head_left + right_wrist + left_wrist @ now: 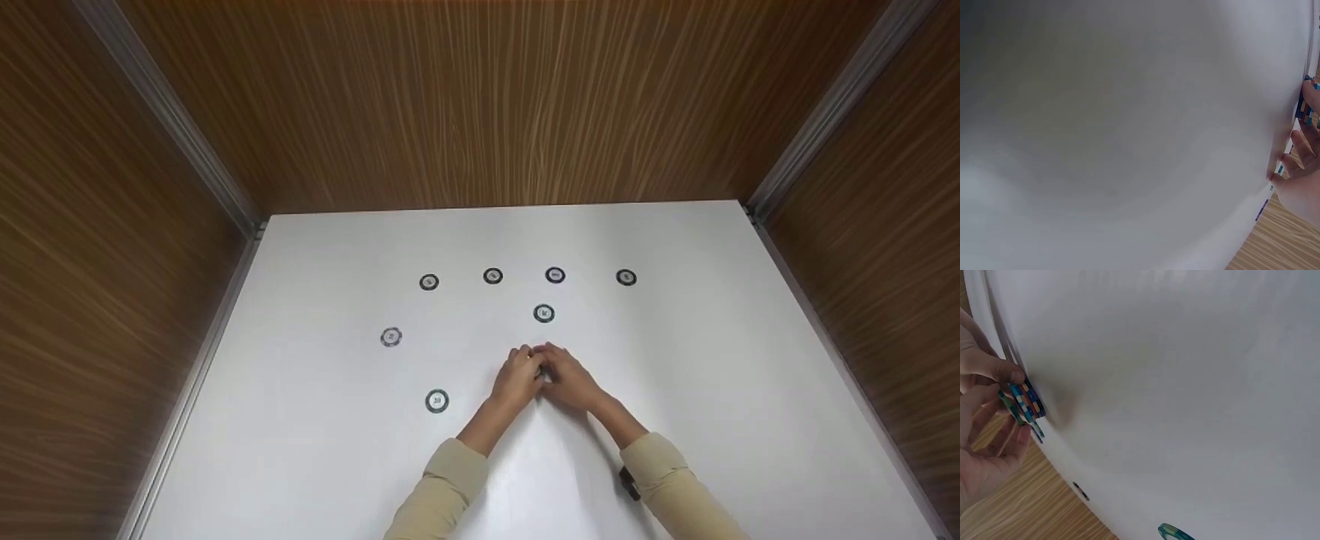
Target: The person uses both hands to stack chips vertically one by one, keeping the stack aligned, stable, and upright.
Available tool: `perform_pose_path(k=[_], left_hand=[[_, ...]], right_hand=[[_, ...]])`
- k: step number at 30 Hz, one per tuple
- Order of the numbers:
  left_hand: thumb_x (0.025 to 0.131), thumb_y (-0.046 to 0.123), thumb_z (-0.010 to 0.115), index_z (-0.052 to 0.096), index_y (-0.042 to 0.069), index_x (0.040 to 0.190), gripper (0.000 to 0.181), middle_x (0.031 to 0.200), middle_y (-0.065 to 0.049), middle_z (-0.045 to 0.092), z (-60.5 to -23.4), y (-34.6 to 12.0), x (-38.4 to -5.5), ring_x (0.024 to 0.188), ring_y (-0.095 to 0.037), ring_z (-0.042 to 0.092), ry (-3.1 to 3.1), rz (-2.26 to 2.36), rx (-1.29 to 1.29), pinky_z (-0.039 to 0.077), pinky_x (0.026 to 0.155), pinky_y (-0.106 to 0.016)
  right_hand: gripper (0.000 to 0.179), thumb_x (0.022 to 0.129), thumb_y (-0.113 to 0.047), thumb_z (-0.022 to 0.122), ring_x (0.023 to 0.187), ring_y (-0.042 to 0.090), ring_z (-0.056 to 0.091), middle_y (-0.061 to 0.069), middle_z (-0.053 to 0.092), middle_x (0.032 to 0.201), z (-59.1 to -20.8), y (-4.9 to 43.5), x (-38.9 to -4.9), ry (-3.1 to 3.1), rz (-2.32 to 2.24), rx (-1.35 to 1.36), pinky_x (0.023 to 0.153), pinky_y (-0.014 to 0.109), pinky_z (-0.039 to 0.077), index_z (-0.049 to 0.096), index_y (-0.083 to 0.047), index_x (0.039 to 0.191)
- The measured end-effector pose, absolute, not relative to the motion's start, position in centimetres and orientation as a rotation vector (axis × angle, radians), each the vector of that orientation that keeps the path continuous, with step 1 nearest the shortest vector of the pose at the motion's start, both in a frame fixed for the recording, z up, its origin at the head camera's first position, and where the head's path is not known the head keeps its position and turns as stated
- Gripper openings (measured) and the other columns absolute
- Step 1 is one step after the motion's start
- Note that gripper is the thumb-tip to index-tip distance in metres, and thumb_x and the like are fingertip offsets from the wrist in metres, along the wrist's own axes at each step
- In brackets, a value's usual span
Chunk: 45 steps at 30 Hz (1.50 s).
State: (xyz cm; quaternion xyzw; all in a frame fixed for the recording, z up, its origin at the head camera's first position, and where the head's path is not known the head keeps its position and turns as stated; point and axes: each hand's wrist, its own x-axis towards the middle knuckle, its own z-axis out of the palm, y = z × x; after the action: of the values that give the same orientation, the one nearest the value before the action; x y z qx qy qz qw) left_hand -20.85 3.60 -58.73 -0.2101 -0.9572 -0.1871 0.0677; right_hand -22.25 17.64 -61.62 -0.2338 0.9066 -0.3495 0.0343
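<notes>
My hands meet over the white table at its middle, around a small stack of poker chips (1031, 400). In the left wrist view the left hand (517, 376) pinches a green poker chip (1012, 408), tilted at the upper side of the stack. From the other side the right hand (571, 384) grips the stack, its thumb against the chips. Blue, orange and light-blue edges show in the stack. In the right wrist view the right fingers (1289, 163) reach down close to the tabletop. In the head view the hands hide most of the stack.
On the white table (712, 360) lie single chips: a row at the back including a dark chip (626, 277), a green-edged chip (544, 313) ahead of my hands, a grey chip (391, 337) and a dark-green chip (437, 401) leftward. Wood-grain panels (480, 105) enclose three sides.
</notes>
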Motion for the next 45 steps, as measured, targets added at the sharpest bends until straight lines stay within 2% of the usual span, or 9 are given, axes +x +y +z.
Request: perform_pose_path(k=[5,14,21,25,34,40,45], left_hand=[[0.075,0.011,0.073,0.067,0.01,0.098,0.023,0.092,-0.006,0.056,-58.9,3.7,-20.9,0.083,-0.019,0.054,-2.863,-0.542,-0.638,0.049,0.072,-0.021],[0.073,0.009,0.073,0.066,0.009,0.096,0.023,0.091,-0.005,0.058,-59.2,4.0,-20.7,0.083,-0.018,0.056,-2.863,-0.521,-0.561,0.049,0.071,-0.019],[0.072,0.009,0.074,0.066,0.008,0.095,0.025,0.09,-0.006,0.057,-59.4,4.0,-20.9,0.082,-0.019,0.056,-2.811,-0.561,-0.572,0.048,0.071,-0.019],[0.074,0.009,0.075,0.065,0.007,0.099,0.028,0.095,-0.006,0.056,-59.3,3.4,-20.8,0.087,-0.02,0.055,-2.821,-0.669,-0.574,0.048,0.074,-0.019],[0.073,0.011,0.076,0.065,0.006,0.097,0.027,0.095,-0.006,0.057,-58.9,1.5,-19.8,0.089,-0.022,0.056,-2.871,-0.78,-0.396,0.05,0.073,-0.027],[0.074,0.011,0.073,0.065,0.005,0.1,0.028,0.099,-0.008,0.058,-58.2,-0.7,-18.5,0.093,-0.024,0.055,-3.007,-0.752,-0.282,0.049,0.073,-0.032],[0.073,0.012,0.075,0.064,0.003,0.1,0.031,0.093,-0.01,0.058,-57.6,-2.9,-17.4,0.087,-0.025,0.055,-3.093,-0.66,-0.211,0.049,0.069,-0.034]], right_hand=[[0.044,0.079,-0.009,0.071,0.128,0.036,0.033,0.017,0.049,0.128,-61.6,17.7,-22.3,2.788,-1.064,-0.727,0.107,0.05,0.016,0.054,-0.001,0.119],[0.056,0.079,-0.017,0.071,0.129,0.033,0.031,0.016,0.044,0.133,-61.5,18.0,-22.1,2.762,-1.036,-0.664,0.108,0.047,0.016,0.048,-0.003,0.128],[0.051,0.079,-0.013,0.071,0.127,0.036,0.033,0.018,0.046,0.131,-61.4,18.2,-22.2,2.782,-1.049,-0.678,0.105,0.051,0.022,0.05,-0.001,0.125],[0.048,0.079,-0.013,0.071,0.127,0.037,0.033,0.018,0.048,0.129,-61.5,18.1,-22.3,2.785,-1.059,-0.706,0.105,0.051,0.022,0.052,-0.001,0.122],[0.042,0.078,-0.018,0.073,0.129,0.032,0.032,0.014,0.048,0.13,-61.7,17.9,-22.4,2.784,-1.059,-0.629,0.108,0.045,0.017,0.057,-0.005,0.115],[0.044,0.077,-0.017,0.072,0.13,0.031,0.029,0.011,0.045,0.133,-61.6,17.8,-22.2,2.76,-1.071,-0.551,0.108,0.046,0.017,0.056,-0.007,0.117],[0.044,0.078,-0.014,0.071,0.131,0.032,0.028,0.011,0.044,0.135,-61.7,17.8,-22.1,2.743,-1.092,-0.564,0.107,0.048,0.018,0.056,-0.007,0.118]])
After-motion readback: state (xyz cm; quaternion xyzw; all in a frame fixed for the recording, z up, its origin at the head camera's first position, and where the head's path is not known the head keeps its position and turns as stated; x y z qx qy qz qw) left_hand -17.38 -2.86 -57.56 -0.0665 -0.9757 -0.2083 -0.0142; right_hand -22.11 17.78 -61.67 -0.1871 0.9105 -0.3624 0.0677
